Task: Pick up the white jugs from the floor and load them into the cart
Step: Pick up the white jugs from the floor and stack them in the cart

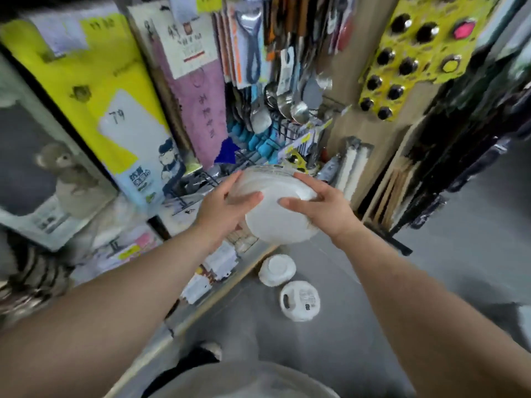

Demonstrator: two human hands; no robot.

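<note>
A large white jug [277, 208] is held up in the air between both hands, tilted on its side above the floor. My left hand [227, 206] grips its left side, thumb across the front. My right hand [319, 203] grips its right side, fingers wrapped over the top. Two more white jugs stand on the grey floor below: one [277, 270] close to the shelf base, the other [299, 301] nearer me, its handle slot showing. A wire cart [201, 182] is partly visible behind the held jug, mostly hidden.
Shop shelves with packaged goods [129, 248] run along the left. Hanging kitchen utensils [273, 90] and a yellow card of black knobs [402, 61] fill the wall ahead. Dark hanging goods [459, 145] stand at the right. My shoe [211, 349] is on the grey floor.
</note>
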